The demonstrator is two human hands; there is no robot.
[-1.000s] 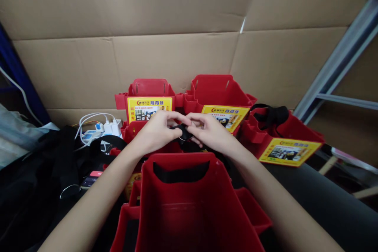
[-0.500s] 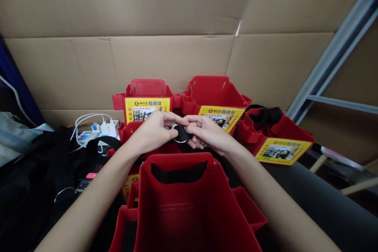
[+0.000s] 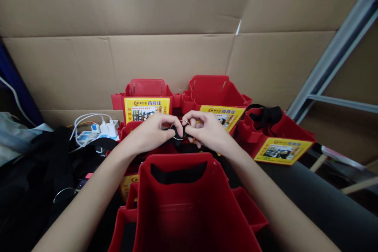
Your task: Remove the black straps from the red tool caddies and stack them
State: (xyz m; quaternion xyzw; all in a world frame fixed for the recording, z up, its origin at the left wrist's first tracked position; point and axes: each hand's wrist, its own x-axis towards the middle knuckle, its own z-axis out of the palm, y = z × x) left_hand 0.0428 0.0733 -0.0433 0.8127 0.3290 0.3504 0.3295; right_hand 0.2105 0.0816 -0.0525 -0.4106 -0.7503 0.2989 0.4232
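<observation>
Just beyond the near red plastic tool bucket [image 3: 183, 201], both hands meet over a black webbing strap [image 3: 180, 133] and thin metal rings [image 3: 174, 138]. My left hand [image 3: 155, 130] is closed, its thumb and forefinger pinching the strap at one ring. Opposite it, my right hand [image 3: 208, 128] is also closed, pinching at the second ring and the strap; its fingertips are partly hidden. A black strap loop [image 3: 178, 174] runs through slots in the near bucket's back wall.
More red buckets [image 3: 206, 91] with yellow labels stand against the cardboard wall [image 3: 171, 55]. One bucket [image 3: 282, 126] at right holds a coiled black strap. White chargers [image 3: 109, 127] sit on a power strip at left, beside heaped black straps [image 3: 26, 189]. A metal frame [image 3: 333, 51] rises at right.
My left forefinger has curled down over the strap, and my right hand has shifted slightly. A second ring edge now shows between the hands. The buckets have stayed in place.
</observation>
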